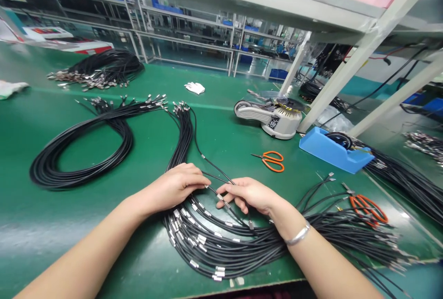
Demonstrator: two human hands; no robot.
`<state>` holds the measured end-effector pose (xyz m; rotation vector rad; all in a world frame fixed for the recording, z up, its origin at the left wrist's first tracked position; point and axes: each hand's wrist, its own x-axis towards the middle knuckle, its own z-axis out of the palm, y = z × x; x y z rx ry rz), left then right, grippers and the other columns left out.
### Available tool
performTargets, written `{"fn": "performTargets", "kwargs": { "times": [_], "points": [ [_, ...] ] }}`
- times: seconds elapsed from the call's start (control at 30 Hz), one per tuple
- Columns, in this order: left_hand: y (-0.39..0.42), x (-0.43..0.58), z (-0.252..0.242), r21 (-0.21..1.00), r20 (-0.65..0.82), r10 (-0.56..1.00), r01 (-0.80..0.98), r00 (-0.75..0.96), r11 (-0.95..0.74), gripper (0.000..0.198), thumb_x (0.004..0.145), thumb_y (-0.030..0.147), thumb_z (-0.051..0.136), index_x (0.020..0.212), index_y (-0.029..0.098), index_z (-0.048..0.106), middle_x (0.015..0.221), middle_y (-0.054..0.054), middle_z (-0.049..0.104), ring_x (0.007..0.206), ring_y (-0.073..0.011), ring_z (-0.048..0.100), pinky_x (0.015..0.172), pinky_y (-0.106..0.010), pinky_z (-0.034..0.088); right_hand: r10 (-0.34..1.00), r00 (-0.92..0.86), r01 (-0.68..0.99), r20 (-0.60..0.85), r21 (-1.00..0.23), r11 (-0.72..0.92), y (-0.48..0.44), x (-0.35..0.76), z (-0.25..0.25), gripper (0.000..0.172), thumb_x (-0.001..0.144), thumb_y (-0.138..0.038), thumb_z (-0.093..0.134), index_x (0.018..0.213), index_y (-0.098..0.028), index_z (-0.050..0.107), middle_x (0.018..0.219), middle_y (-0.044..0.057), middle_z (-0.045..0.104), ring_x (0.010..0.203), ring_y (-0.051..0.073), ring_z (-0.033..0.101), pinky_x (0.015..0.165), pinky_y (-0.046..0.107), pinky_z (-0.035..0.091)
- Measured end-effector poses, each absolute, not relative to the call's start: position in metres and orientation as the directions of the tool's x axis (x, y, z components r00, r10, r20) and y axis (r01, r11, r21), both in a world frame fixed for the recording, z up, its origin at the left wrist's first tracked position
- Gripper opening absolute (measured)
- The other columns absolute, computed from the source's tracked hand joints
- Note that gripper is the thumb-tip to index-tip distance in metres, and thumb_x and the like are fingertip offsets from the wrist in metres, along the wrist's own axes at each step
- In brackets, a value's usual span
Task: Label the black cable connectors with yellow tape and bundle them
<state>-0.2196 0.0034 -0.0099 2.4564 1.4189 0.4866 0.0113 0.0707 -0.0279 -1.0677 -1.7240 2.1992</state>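
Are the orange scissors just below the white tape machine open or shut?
Shut: the orange scissors lie with their blades together in one narrow point.

The black cables [235, 248] at lower centre are matt plastic with shiny metal tips [201, 239]. The green bench top [69, 230] beneath them is glossy and smooth.

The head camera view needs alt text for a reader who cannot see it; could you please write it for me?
The left hand and right hand hold thin black cables with metal-tipped ends above a green workbench. A coiled cable bundle lies to the left, and orange-handled scissors and a tape dispenser lie beyond the hands.
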Motion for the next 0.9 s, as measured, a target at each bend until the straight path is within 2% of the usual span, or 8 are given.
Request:
{"fn": "performTargets", "kwargs": {
  "times": [0.2, 0.37, 0.53, 0.67, 0.77, 0.9],
  "points": [
    [0.004, -0.231, -0.011, 0.400, 0.110, 0.889, 0.799, 0.445, -0.450, 0.029, 0.096, 0.027, 0.040, 0.109, 0.024, 0.066, 0.097, -0.004, 0.068, 0.092, -0.0163, 0.058, 0.082, -0.027, 0.044, 0.495, -0.745, 0.326, -0.448, -0.891, -0.315, 0.071, 0.014, -0.025, 0.017, 0.080, -0.027, 0.064, 0.083, -0.010, 0.067, 0.074, 0.007, 0.076, 0.034, 0.002, 0.035, 0.034, 0.014, 0.027],
    [0.009, -0.243, -0.015, 0.349, 0.101, 0.913, 0.845, 0.395, -0.405, 0.025, 0.093, 0.027, 0.046, 0.103, 0.027, 0.069, 0.103, -0.003, 0.070, 0.099, -0.0184, 0.060, 0.090, -0.032, 0.043, 0.554, -0.715, 0.311, -0.427, -0.903, -0.295, 0.070, 0.017, -0.022, 0.016, 0.074, -0.026, 0.069, 0.079, -0.011, 0.066, 0.071, 0.004, 0.074, 0.035, 0.001, 0.035, 0.034, 0.014, 0.027],
    [0.011, -0.245, -0.022, 0.326, 0.145, 0.972, 0.919, 0.185, -0.224, 0.030, 0.090, 0.026, 0.046, 0.115, 0.024, 0.063, 0.120, -0.004, 0.066, 0.116, -0.0223, 0.054, 0.101, -0.039, 0.039, 0.603, -0.715, 0.215, -0.354, -0.932, -0.293, 0.068, 0.020, -0.024, 0.027, 0.077, -0.039, 0.065, 0.078, -0.012, 0.063, 0.066, 0.003, 0.072, 0.032, 0.001, 0.030, 0.032, 0.015, 0.024],
    [0.008, -0.243, -0.026, 0.298, 0.171, 0.984, 0.949, 0.057, -0.106, 0.040, 0.086, 0.019, 0.045, 0.125, 0.022, 0.056, 0.134, -0.007, 0.057, 0.134, -0.0268, 0.037, 0.108, -0.047, 0.032, 0.627, -0.699, 0.190, -0.344, -0.935, -0.301, 0.067, 0.020, -0.025, 0.034, 0.080, -0.044, 0.060, 0.089, -0.011, 0.063, 0.064, 0.004, 0.072, 0.031, 0.002, 0.028, 0.031, 0.016, 0.024],
    [0.006, -0.242, -0.029, 0.306, 0.179, 0.984, 0.951, -0.014, -0.042, 0.046, 0.082, 0.013, 0.044, 0.127, 0.020, 0.052, 0.136, -0.008, 0.054, 0.137, -0.0281, 0.033, 0.107, -0.048, 0.034, 0.656, -0.672, 0.183, -0.345, -0.935, -0.304, 0.068, 0.019, -0.024, 0.040, 0.080, -0.047, 0.057, 0.095, -0.010, 0.061, 0.062, 0.005, 0.071, 0.030, 0.002, 0.027, 0.030, 0.016, 0.024],
    [0.005, -0.242, -0.030, 0.326, 0.220, 0.974, 0.945, -0.054, -0.021, 0.041, 0.080, 0.012, 0.043, 0.119, 0.018, 0.053, 0.130, -0.010, 0.057, 0.134, -0.0280, 0.037, 0.104, -0.047, 0.038, 0.711, -0.623, 0.150, -0.326, -0.942, -0.301, 0.068, 0.018, -0.023, 0.045, 0.078, -0.051, 0.057, 0.097, -0.010, 0.059, 0.058, 0.002, 0.068, 0.031, 0.003, 0.026, 0.030, 0.016, 0.023]
  ]
}}
